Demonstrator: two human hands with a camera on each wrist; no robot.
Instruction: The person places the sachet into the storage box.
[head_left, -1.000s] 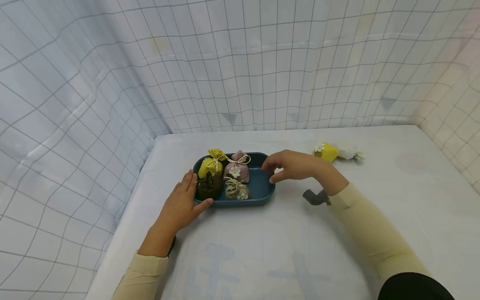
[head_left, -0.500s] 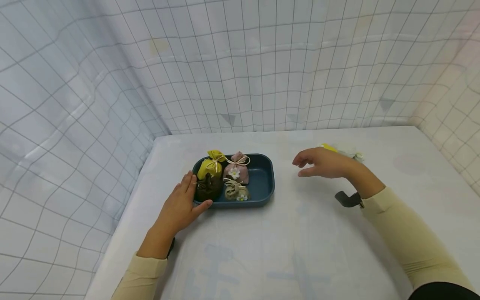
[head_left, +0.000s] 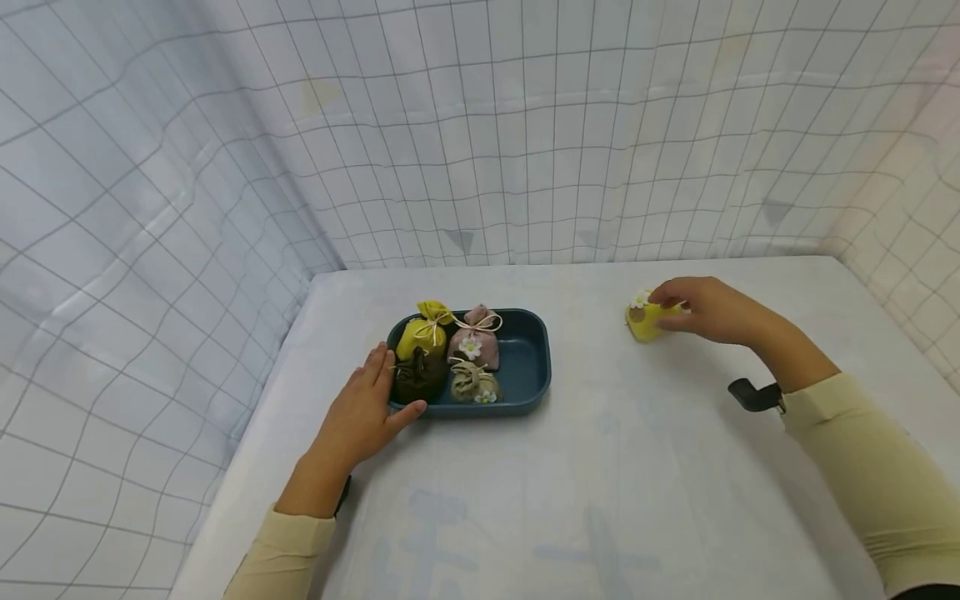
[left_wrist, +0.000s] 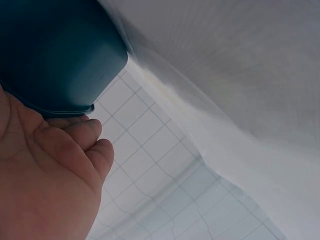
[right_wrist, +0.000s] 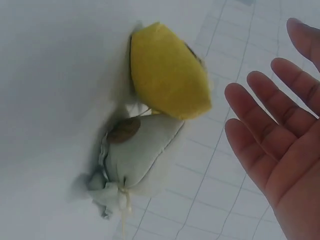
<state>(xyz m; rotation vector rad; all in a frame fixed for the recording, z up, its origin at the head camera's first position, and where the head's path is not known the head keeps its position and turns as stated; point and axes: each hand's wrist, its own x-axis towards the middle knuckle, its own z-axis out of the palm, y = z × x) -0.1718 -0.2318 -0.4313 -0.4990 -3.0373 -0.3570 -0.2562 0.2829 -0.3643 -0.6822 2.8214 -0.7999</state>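
Fingers (right_wrist: pixel 260 125) of the right hand (head_left: pixel 708 310) are straight and spread, holding nothing; in the head view their tips reach the yellow fabric pouch with a small white flower (head_left: pixel 645 318), though the right wrist view shows a gap between palm and pouch, so contact cannot be confirmed. Yellow pouch lies on its side on the white table (head_left: pixel 600 467), well right of the tray. Touching it is a pale grey-green fabric pouch tied with cream string (right_wrist: pixel 135 155), seen only in the right wrist view, also on its side.

Left hand (head_left: pixel 360 417) rests flat on the table, fingers relaxed and extended against the near-left corner of the dark blue oval plastic tray (head_left: pixel 528 367), thumb along its front rim. It holds nothing.

Tray carries four small drawstring pouches in its left half: a yellow-green one (head_left: pixel 422 332) at back left, a pink one with a white flower (head_left: pixel 472 343) beside it, a dark brown one (head_left: pixel 418 379) at front left, a beige one (head_left: pixel 472 382) at front right. Right half of the tray shows bare blue floor.

White grid-patterned cloth (head_left: pixel 480 133) hangs behind and at both sides of the table.
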